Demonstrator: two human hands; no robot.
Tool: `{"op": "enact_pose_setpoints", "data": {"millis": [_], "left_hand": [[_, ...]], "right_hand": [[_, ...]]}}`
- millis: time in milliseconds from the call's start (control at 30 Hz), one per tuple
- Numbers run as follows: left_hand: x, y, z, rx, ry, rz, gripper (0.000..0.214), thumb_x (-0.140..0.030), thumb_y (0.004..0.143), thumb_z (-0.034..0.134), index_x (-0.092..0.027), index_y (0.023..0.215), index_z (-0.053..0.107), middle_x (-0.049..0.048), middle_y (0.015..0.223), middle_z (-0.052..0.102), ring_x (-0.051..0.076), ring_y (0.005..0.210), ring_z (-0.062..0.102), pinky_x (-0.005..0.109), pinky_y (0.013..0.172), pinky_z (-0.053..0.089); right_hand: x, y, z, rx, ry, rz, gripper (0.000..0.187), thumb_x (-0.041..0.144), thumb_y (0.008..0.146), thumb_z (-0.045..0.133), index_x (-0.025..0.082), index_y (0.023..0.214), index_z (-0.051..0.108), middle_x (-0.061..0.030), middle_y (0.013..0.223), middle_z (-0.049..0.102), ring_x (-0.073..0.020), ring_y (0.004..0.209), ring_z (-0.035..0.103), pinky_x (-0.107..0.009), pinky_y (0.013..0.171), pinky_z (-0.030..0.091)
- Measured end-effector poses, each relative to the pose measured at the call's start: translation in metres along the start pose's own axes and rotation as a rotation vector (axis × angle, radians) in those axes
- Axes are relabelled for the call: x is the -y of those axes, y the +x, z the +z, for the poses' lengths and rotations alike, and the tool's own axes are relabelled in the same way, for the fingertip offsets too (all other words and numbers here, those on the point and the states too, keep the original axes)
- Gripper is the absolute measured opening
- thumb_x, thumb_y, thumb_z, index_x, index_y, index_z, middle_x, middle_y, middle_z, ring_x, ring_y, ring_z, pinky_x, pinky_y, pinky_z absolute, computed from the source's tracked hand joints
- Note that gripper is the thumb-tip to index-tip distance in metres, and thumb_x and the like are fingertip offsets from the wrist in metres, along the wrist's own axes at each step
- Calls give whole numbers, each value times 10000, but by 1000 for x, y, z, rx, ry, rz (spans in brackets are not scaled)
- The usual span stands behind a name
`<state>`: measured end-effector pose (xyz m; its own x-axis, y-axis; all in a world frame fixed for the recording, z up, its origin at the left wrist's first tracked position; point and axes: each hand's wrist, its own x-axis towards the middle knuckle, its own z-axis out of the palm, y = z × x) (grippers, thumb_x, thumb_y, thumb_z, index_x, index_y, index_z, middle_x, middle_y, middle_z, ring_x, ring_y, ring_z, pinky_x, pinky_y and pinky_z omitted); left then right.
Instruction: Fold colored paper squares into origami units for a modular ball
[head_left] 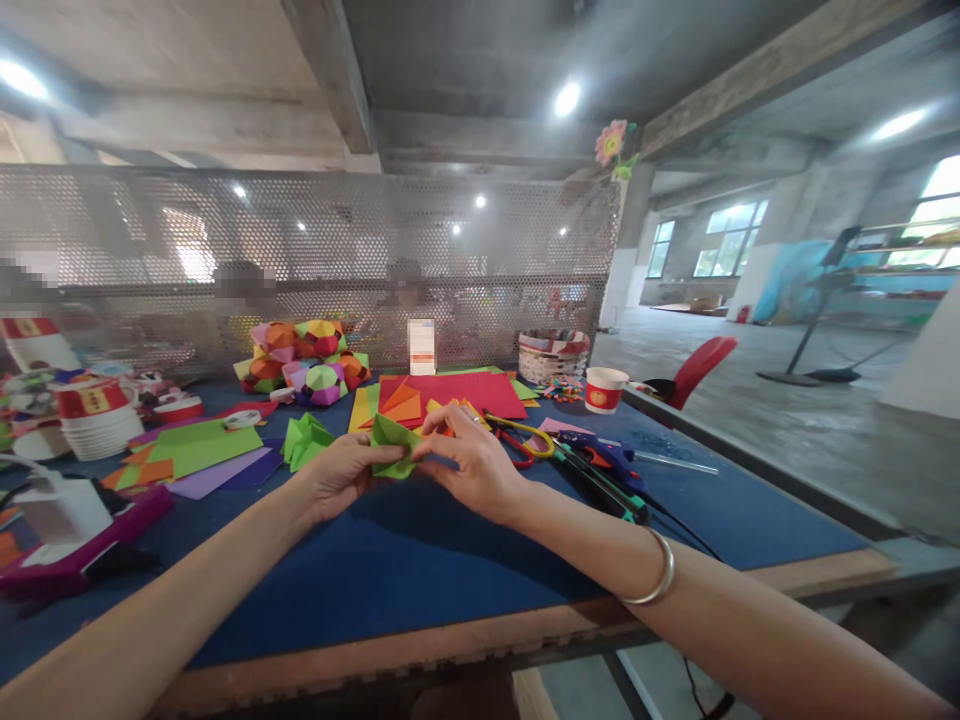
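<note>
A small green folded paper [391, 446] is held above the blue table, pinched from both sides. My left hand [341, 474] is closed on its left edge, thumb on top. On the other side my right hand [472, 458] grips its right edge between thumb and fingers; a silver bangle circles that forearm. Just left of my left hand lies another green folded paper piece [306, 441]. Behind the hands is a stack of coloured sheets with a red sheet [480, 394] and an orange folded piece [403, 403] on top. Scissors [534, 440] lie right of my right hand.
A glue gun [611, 455] and a green-black cutter [600, 485] lie to the right, near a paper cup [604, 388] and a basket [553, 357]. Folded paper balls [304, 360] and a phone [421, 347] stand at the back. Paper cups [97, 415] and a power strip [90, 540] occupy the left.
</note>
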<state>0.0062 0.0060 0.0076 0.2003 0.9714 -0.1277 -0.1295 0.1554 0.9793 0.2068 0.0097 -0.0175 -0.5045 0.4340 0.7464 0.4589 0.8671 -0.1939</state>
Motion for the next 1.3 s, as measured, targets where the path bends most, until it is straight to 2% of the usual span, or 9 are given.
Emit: {"op": "enact_pose_setpoints", "data": {"millis": [167,300,400,500,667,833,933,1167,1300], "left_hand": [[6,1,1,75,146,71,180,-165,544,876,-154,684,764,30,686,713,134,629,617,257,644,489],[8,-1,4,76,279,107,244,-212,474,886,-166,678,762,10,644,690,138,616,598,258,631,463],[7,-3,6,71,299,118,211,-213,480,843,-159,670,768,15,622,687,138,603,593,259,625,465],[6,-2,6,73,295,173,160,-197,509,785,-160,665,776,20,625,689,142,597,586,270,625,479],[8,0,6,91,348,186,133,-211,542,785,-169,668,779,25,633,693,148,596,591,300,655,517],[8,0,7,86,319,181,234,-385,648,817,-176,750,802,75,767,764,184,716,671,299,695,541],[7,-1,7,110,317,201,293,-414,650,841,-163,797,806,87,808,779,196,758,691,299,709,548],[7,3,4,59,334,234,215,-294,579,865,-174,734,777,34,647,730,165,601,652,298,634,543],[7,4,5,31,332,225,244,-303,534,891,-174,696,762,23,630,724,157,590,649,279,614,536]], "right_hand": [[0,1,1,15,9,19,118,236,962,646,199,881,723,-80,1080,619,-197,955,594,-368,892,494],[3,-1,4,2,24,42,19,185,932,661,193,928,678,-87,1087,626,-215,1003,604,-376,920,499],[5,-2,7,-42,75,141,216,181,882,705,181,1078,612,-104,1102,638,-234,1036,614,-386,915,511],[5,-2,9,-43,189,311,351,212,860,727,177,1163,553,-85,1045,677,-219,958,654,-373,876,524],[2,1,11,83,344,477,170,185,868,691,187,1018,611,-23,842,712,-186,788,690,-329,785,520],[-1,3,10,29,370,536,124,185,842,710,204,916,612,1,812,690,-168,770,679,-297,745,499],[-3,3,10,18,386,589,119,169,840,701,199,906,607,24,735,652,-152,709,653,-282,712,485],[0,2,12,28,438,530,26,215,883,651,190,893,648,-6,806,691,-157,740,647,-285,717,488],[2,3,10,27,412,526,111,164,908,580,177,883,688,-23,827,711,-163,756,654,-286,723,487]]}}
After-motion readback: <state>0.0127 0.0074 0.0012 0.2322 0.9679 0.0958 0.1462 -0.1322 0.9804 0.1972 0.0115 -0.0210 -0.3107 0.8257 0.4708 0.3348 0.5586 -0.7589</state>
